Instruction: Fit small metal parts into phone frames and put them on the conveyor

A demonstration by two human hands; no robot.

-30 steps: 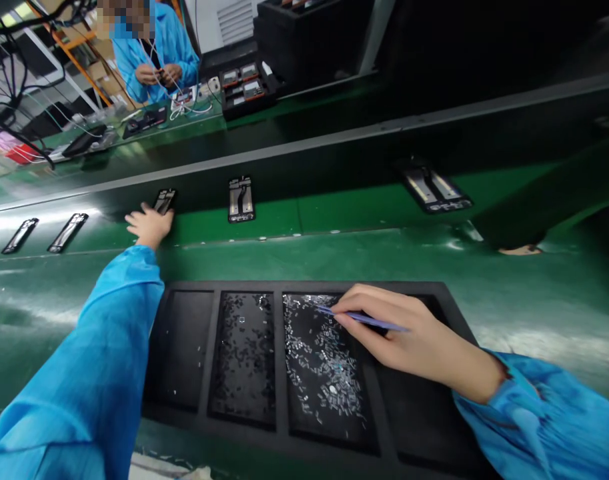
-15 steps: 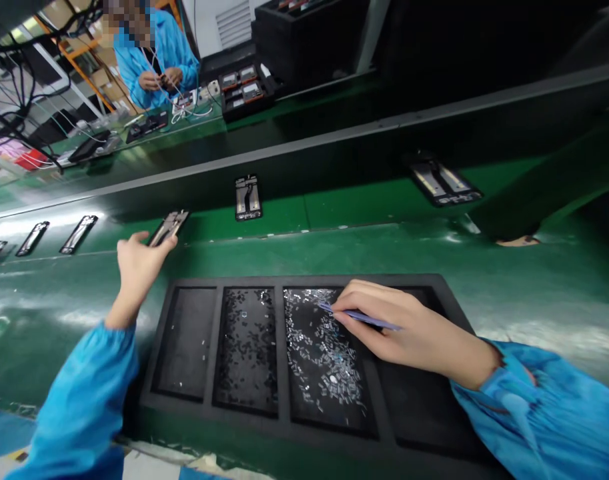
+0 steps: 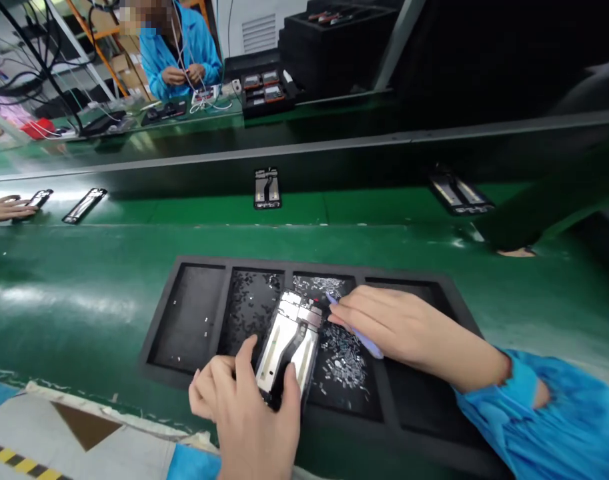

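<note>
At six o'clock, over the black tray (image 3: 191, 313), phone part (image 3: 290, 343) gripped by my left hand (image 3: 247, 413), purple tool (image 3: 368, 343) pinched in my right hand (image 3: 399, 327), tip near phone part's one o'clock.

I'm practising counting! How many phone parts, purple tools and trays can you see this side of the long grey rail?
Flat silver-and-black rectangular phone parts: 5
Slim purple tool: 1
Black rectangular four-compartment tray: 1
Total: 7
</note>
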